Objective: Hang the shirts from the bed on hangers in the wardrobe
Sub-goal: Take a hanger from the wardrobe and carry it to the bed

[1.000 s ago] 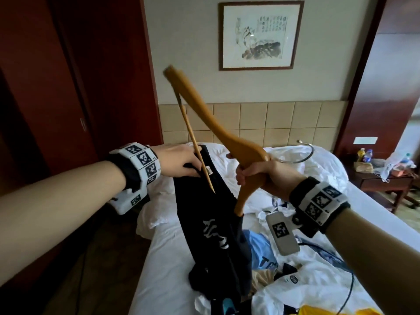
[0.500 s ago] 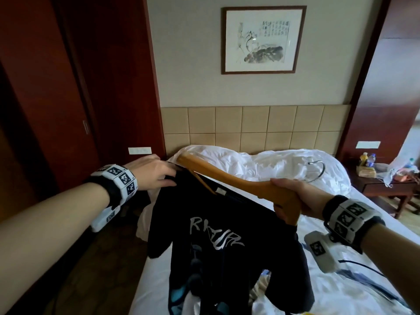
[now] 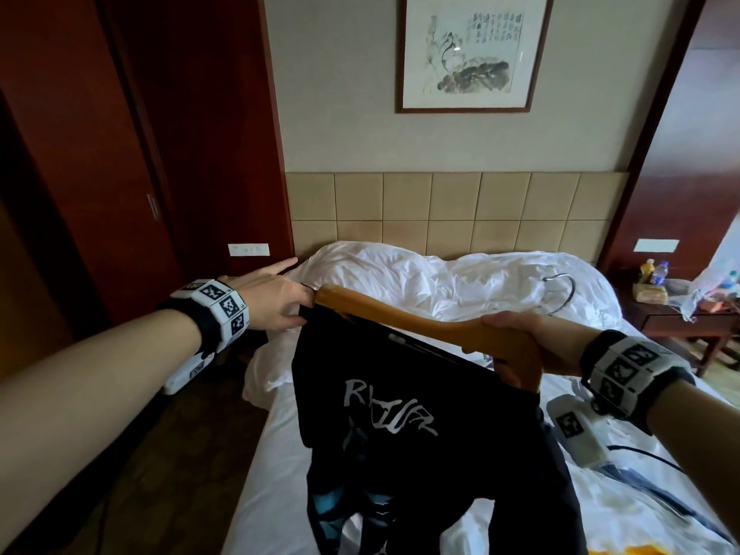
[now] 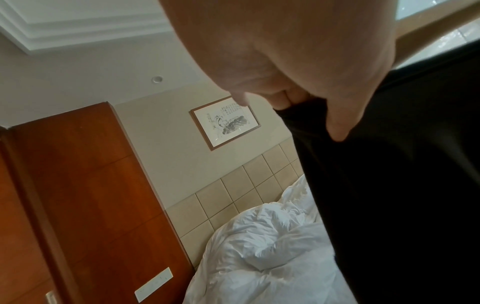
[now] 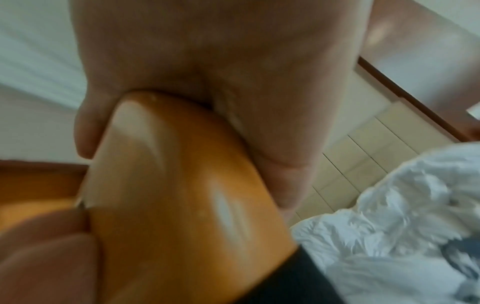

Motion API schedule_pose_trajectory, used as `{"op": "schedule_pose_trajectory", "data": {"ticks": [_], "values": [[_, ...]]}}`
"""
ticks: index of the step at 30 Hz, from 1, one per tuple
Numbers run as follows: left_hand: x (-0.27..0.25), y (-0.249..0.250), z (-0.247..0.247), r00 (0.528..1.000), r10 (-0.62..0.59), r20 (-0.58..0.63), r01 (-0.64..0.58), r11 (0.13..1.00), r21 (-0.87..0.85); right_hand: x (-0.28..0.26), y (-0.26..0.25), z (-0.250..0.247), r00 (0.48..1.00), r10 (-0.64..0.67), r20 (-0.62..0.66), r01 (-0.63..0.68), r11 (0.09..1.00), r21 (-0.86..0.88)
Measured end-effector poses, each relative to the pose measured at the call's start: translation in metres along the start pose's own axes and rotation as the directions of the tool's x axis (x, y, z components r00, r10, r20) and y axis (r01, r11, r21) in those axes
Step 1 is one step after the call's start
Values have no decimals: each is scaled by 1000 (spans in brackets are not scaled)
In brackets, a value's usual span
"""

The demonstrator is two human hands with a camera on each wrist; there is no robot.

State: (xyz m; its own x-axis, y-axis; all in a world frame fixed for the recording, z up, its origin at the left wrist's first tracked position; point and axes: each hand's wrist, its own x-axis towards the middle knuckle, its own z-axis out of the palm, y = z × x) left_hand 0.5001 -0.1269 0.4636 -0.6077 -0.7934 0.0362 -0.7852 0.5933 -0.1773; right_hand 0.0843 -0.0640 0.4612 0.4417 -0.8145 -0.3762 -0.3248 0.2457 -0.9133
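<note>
Hanger (image 3: pixel 400 320) of orange-brown wood is held nearly level above the bed (image 3: pixel 460 282), its left end raised a little, and its thick middle is clamped in the right hand (image 3: pixel 532 346), whose fingers are curled round the wood; in the right wrist view the thumb and fingers are seen wrapped tight on the same wood (image 5: pixel 182 205). A metal hook (image 3: pixel 560 292) is seen beyond that hand, over the white bedding. The black shirt (image 3: pixel 400 426), printed with pale lettering on its front, is draped from the hanger and hangs down over the foot of the bed, directly between the two hands. The left hand (image 3: pixel 268 302) is placed at the hanger's left tip, where the shirt's shoulder fabric is pinched between thumb and curled fingers; this grip is confirmed in the left wrist view, where black cloth (image 4: pixel 389 185) is caught under the thumb (image 4: pixel 340 123). More garments are partly seen on the sheet at the lower right. A framed ink painting (image 3: pixel 470 52) is hung on the wall above the tiled headboard (image 3: pixel 440 210), and dark red wooden panels (image 3: pixel 120 154) are seen to the left.
</note>
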Motion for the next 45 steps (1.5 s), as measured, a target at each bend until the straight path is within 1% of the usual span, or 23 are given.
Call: {"op": "schedule_pose_trajectory", "data": {"ticks": [2, 5, 8, 13, 16, 19, 21, 23, 25, 26, 28, 30, 33, 36, 39, 41, 42, 43, 45], "values": [[3, 4, -3, 1000, 4, -19, -3, 999, 38, 1, 2, -2, 1000, -16, 11, 16, 999, 34], [7, 6, -2, 1000, -9, -3, 9, 999, -34, 6, 10, -4, 999, -41, 10, 41, 999, 35], [9, 4, 2, 999, 38, 2, -38, 998, -47, 8, 12, -7, 1000, -15, -8, 15, 999, 28], [15, 6, 2, 998, 47, 40, -45, 998, -35, 9, 1, -15, 1000, 12, -28, -13, 999, -40], [19, 6, -7, 993, 23, 115, -30, 998, 59, 10, -11, -16, 999, 13, -34, -16, 996, -93], [24, 4, -12, 983, -15, 183, 3, 998, 70, 10, -21, -19, 999, 23, -46, -28, 993, -115], [27, 5, -15, 980, -26, 197, 15, 998, 58, 14, -23, -22, 998, 25, -64, -35, 988, -150], [32, 11, -22, 988, -7, 152, 6, 1000, 8, 20, -23, -17, 993, 52, -106, -77, 964, -254], [41, 17, -31, 995, 63, 76, -66, 997, 35, 28, -17, -9, 982, 81, -170, -144, 905, -399], [45, 20, -33, 994, 88, 65, -92, 994, 65, 32, -13, -6, 977, 80, -199, -164, 878, -450], [49, 27, -32, 992, 99, 74, -105, 990, 89, 35, -8, -3, 971, 60, -230, -168, 860, -481], [49, 36, -22, 991, 96, 89, -104, 990, 94, 34, -9, -4, 976, 29, -218, -126, 886, -446], [50, 52, -7, 991, 85, 106, -90, 995, 42, 28, -16, -6, 984, -40, -172, -13, 955, -296], [56, 69, -9, 993, 120, 5, -120, 992, 40, 24, -22, -6, 983, -92, -156, 47, 962, -268], [59, 83, -16, 988, 154, -4, -154, 988, 31, 21, -29, -5, 978, -118, -170, 75, 968, -241], [58, 91, -16, 987, 158, -23, -160, 981, -110, 19, -34, -5, 975, -134, -175, 92, 969, -229], [57, 95, -16, 988, 146, -52, -153, 970, -188, 18, -37, -4, 974, -140, -176, 99, 969, -226], [56, 99, -15, 988, 121, -92, -140, 960, -243, 17, -39, -2, 973, -147, -179, 106, 969, -224], [52, 111, -14, 980, 34, -195, -94, 947, -308, 15, -45, 2, 967, -160, -199, 118, 971, -207]]}}
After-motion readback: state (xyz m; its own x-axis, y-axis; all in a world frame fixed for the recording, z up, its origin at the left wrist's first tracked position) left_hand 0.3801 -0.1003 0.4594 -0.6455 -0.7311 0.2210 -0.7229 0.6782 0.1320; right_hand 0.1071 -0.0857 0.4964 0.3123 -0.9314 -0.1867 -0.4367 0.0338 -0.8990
